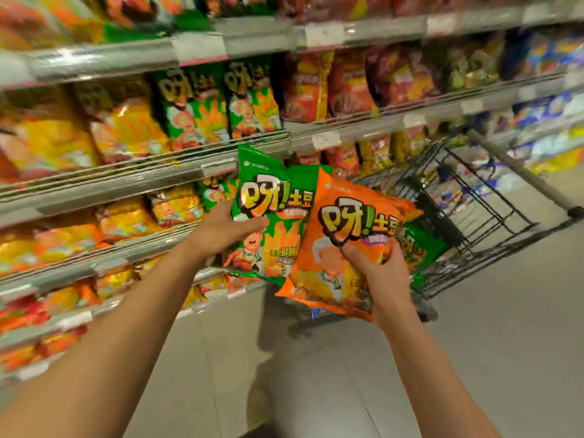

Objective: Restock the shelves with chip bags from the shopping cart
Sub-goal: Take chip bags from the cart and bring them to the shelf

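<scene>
Two chip bags are held up before the shelves (132, 181) in a snack aisle, the restocking plainly under way but unfinished. A green bag (268, 213) is gripped by the left hand (227, 229), thumb laid across its front and fingers hidden behind it. An orange bag (344, 248), at 4 o'clock of the green one and overlapping its edge, is pinched by the right hand (376, 267), thumb on the front face. A second green bag (423, 248) is seen behind the orange one, at its 3 o'clock; whether it is also held by the right hand cannot be told. The cart (474, 197) is parked at 2 o'clock of the hands, close against the shelving, and what stock is left in its basket cannot be made out through the wire and blur. Matching green bags (221, 102) are already faced on the shelf at 11 o'clock of the hands, with orange and yellow packs ranged to their left. By this evidence, bags have been lifted from the cart but not yet placed; the held bags are still to be shelved, and more may follow.
</scene>
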### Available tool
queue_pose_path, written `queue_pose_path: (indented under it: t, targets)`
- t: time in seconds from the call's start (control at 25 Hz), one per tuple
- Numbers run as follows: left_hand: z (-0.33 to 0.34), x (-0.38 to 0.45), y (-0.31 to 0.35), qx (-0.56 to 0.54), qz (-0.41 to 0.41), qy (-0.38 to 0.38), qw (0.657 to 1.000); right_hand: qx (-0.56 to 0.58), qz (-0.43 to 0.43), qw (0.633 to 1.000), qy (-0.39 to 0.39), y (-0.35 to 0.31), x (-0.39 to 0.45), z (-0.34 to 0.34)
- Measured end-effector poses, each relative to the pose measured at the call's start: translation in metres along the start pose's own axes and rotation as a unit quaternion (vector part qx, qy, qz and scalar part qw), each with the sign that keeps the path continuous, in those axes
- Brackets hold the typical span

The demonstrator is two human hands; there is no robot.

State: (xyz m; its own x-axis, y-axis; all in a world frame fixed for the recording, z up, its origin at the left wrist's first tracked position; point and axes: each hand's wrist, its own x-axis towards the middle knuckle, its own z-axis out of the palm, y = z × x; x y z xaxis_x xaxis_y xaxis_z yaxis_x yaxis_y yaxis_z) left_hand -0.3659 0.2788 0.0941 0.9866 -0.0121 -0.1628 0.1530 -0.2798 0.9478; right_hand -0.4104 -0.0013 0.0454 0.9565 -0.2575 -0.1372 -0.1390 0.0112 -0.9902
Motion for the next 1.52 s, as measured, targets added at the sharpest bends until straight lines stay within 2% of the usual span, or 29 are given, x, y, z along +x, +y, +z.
queue_pose_path:
  t: [0.16,0.32,0.6,0.76,0.96,1.32,1.52]
  targets:
    - [0.017,-0.083,-0.005,-0.015,-0.012,0.024,1.000,-0.030,-0.023,0.999,-0.037,-0.008,-0.056,-0.030]
    - [0.024,-0.157,-0.025,-0.032,-0.036,0.090,0.995,-0.039,-0.048,0.994,-0.090,-0.014,-0.101,-0.045]
    - [-0.020,-0.236,-0.041,-0.076,-0.035,0.131,0.988,-0.042,-0.059,0.981,-0.181,-0.026,-0.152,-0.013]
    - [-0.062,-0.262,-0.065,-0.100,-0.043,0.140,0.984,-0.050,-0.033,0.974,-0.220,-0.020,-0.171,0.037]
    - [-0.154,-0.278,-0.094,-0.113,-0.040,0.186,0.975,-0.085,-0.078,0.957,-0.267,-0.026,-0.190,0.132]
    - [-0.346,-0.279,-0.098,-0.118,0.014,0.217,0.969,-0.071,-0.135,0.955,-0.254,-0.074,-0.226,0.318]
    - [-0.401,-0.264,-0.079,-0.123,0.055,0.212,0.968,-0.047,-0.167,0.949,-0.263,-0.116,-0.227,0.365]
